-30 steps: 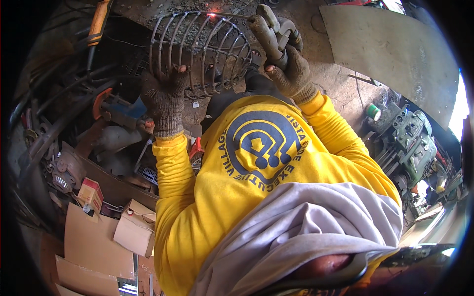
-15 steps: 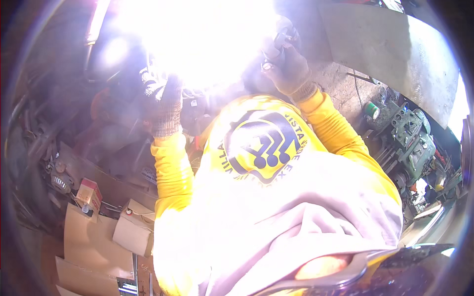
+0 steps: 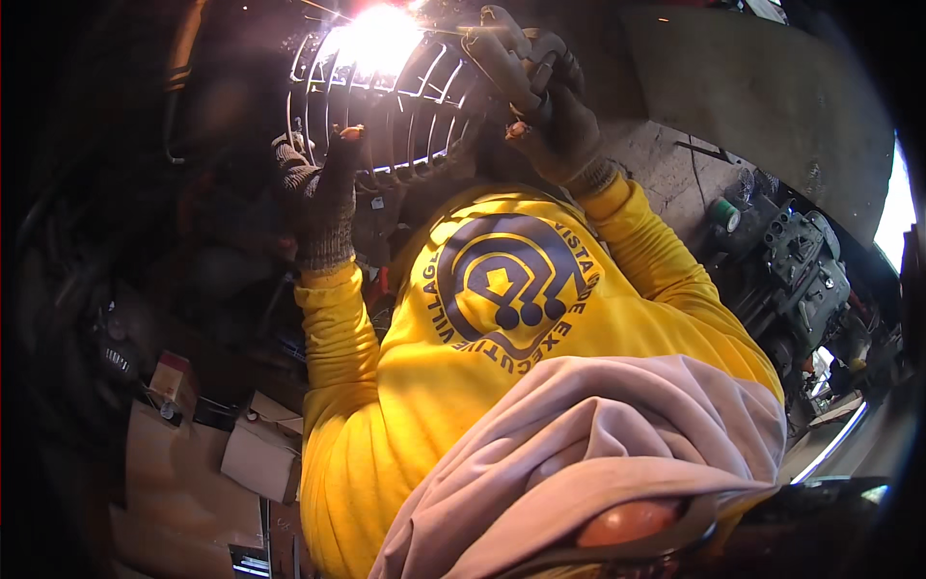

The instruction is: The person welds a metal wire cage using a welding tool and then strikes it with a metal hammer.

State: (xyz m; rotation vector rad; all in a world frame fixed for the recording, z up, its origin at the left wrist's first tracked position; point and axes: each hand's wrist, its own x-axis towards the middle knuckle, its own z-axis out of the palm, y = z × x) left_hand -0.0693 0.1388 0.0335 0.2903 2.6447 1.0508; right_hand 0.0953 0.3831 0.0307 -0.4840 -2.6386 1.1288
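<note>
A curved cage of metal bars point(image 3: 415, 95) is near the top of the view, with a bright welding glow point(image 3: 379, 41) on its far side. My left hand point(image 3: 320, 188), in a knit glove worn through at the thumb, is closed on the cage's near left edge. My right hand point(image 3: 564, 140), also gloved, grips a welding electrode holder point(image 3: 503, 60). From the holder's jaws a thin electrode point(image 3: 446, 29) points left toward the glow. The tip is lost in the glare. Dark surroundings hide part of the cage's right side.
A large metal sheet point(image 3: 762, 96) stands at the upper right. Below it are a grey-green machine point(image 3: 805, 256) and a small green roll point(image 3: 725, 216). Cardboard boxes point(image 3: 260, 449) and flat cardboard point(image 3: 178, 482) lie at lower left. A hanging rod point(image 3: 180, 72) is at upper left.
The glare has shrunk from a huge white blaze to a small glow, so the cage and electrode holder now show. Both hands stay in nearly the same places.
</note>
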